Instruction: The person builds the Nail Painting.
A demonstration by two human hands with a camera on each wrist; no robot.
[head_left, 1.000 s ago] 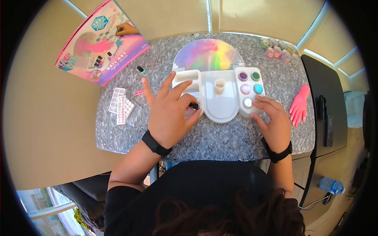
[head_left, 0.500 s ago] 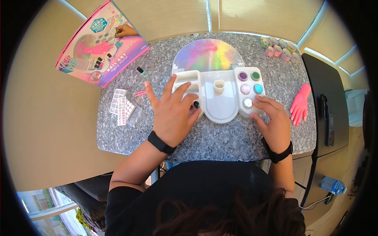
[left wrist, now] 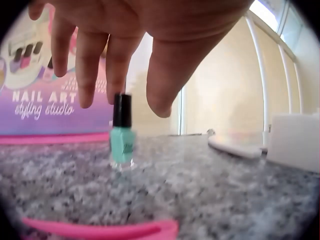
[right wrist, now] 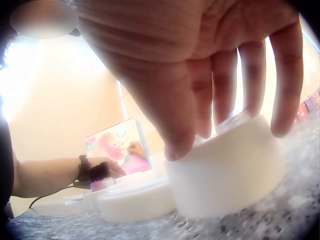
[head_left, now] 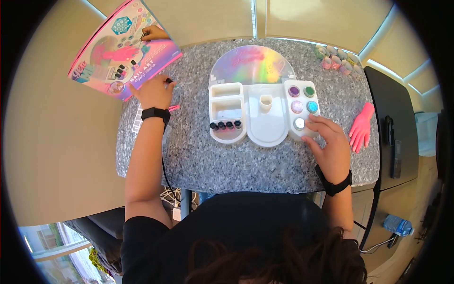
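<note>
My left hand [head_left: 154, 93] reaches to the back left of the table, fingers spread around the black cap of a mint-green nail polish bottle [left wrist: 123, 141]. The bottle stands upright on the table, with a gap between thumb and fingers in the left wrist view. My right hand [head_left: 332, 150] rests at the front of the white tray's right section [right wrist: 225, 175], thumb at its rim and fingers over the top, by a silver-white glitter pot [head_left: 299, 124]. Several black-capped polish bottles [head_left: 226, 125] stand in a row in the tray's left section.
Behind the tray [head_left: 267, 135] lies a rainbow half-round panel [head_left: 250, 66]. The nail art box [head_left: 123, 52] stands at the back left. A pink model hand [head_left: 361, 127] lies at the right, small jars [head_left: 336, 61] behind it. Pink tweezers [left wrist: 100, 229] lie near my left hand.
My left hand has left the tray's left section, where a black-capped bottle now stands in the row, and moved back left to the mint-green bottle. My right hand has stayed put.
</note>
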